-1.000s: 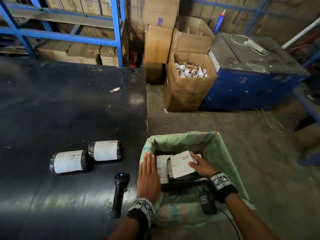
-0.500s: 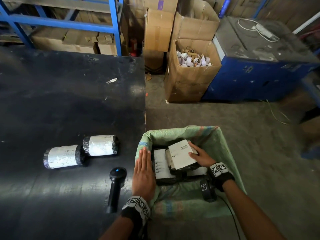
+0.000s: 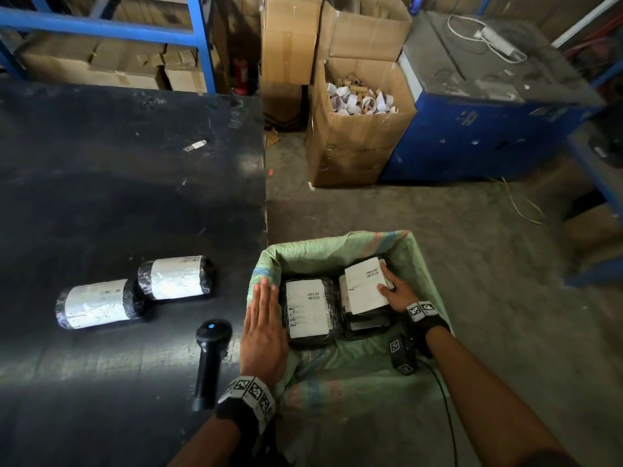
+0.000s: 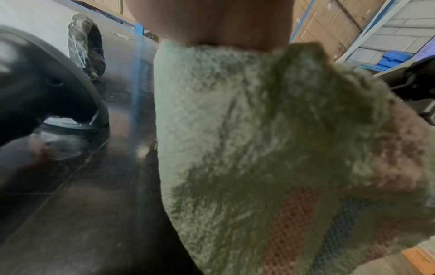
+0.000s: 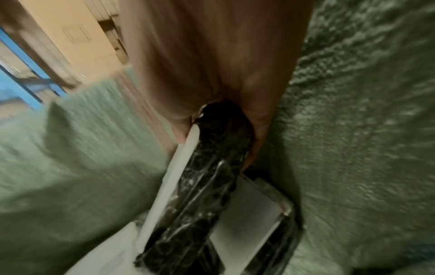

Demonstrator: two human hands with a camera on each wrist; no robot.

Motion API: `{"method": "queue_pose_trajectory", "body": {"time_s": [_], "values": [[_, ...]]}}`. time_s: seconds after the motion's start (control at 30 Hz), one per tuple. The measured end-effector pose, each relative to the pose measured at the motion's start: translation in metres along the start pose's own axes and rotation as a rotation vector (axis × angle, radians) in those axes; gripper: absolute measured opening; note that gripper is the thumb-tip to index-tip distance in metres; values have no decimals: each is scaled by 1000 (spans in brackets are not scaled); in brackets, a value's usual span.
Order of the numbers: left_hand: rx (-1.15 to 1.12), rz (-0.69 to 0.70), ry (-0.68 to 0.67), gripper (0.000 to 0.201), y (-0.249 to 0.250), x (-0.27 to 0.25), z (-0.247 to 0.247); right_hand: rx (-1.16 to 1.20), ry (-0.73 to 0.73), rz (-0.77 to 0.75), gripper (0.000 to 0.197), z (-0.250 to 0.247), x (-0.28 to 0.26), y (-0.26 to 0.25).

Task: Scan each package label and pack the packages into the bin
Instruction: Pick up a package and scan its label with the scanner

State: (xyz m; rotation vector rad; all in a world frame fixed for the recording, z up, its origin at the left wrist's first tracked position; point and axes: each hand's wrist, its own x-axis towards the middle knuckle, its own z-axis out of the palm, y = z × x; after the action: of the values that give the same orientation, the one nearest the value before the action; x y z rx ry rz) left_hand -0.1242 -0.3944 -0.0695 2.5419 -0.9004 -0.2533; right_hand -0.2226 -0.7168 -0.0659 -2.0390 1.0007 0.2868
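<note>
A bin lined with a green woven sack (image 3: 340,247) stands right of the black table (image 3: 118,197). My right hand (image 3: 392,289) grips a black-wrapped package with a white label (image 3: 362,286), holding it low inside the bin at the right, over another package (image 5: 249,212). In the right wrist view the fingers curl under the held package (image 5: 212,167). A second labelled package (image 3: 308,308) lies flat at the bin's left. My left hand (image 3: 264,318) rests flat, fingers straight, on the bin's left rim (image 4: 235,130). Two labelled packages (image 3: 96,303) (image 3: 177,278) lie on the table. The black scanner (image 3: 209,358) lies beside my left hand.
Open cardboard boxes (image 3: 357,129), one full of paper rolls, stand on the floor beyond the bin. A blue cabinet (image 3: 488,123) is at the back right and blue shelving (image 3: 111,28) behind the table. A small scrap (image 3: 195,145) lies on the table.
My right hand has carried the package from the bin's middle to its right side and lowered it. The left hand has stayed flat on the rim. The camera has tilted.
</note>
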Motion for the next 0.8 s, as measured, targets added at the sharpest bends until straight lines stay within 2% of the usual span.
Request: {"method": "queue_pose_trajectory", "body": {"time_s": [0.2, 0.33, 0.47, 0.6, 0.7, 0.8], "values": [[6, 36, 21, 79, -6, -3, 0, -198, -40, 61, 67, 20, 13, 18], [47, 61, 11, 73, -10, -4, 3, -434, -168, 160, 80, 37, 34, 41], [48, 62, 11, 71, -8, -3, -3, -481, -198, 217, 88, 40, 41, 43], [24, 52, -60, 72, -5, 0, -15, -495, -163, 239, 69, 20, 12, -19], [-146, 94, -143, 75, -13, 8, -29, -420, -93, 92, 63, 11, -16, -68], [-381, 77, -201, 71, -35, 16, -66, -345, -70, -47, 61, 21, -57, -118]]}}
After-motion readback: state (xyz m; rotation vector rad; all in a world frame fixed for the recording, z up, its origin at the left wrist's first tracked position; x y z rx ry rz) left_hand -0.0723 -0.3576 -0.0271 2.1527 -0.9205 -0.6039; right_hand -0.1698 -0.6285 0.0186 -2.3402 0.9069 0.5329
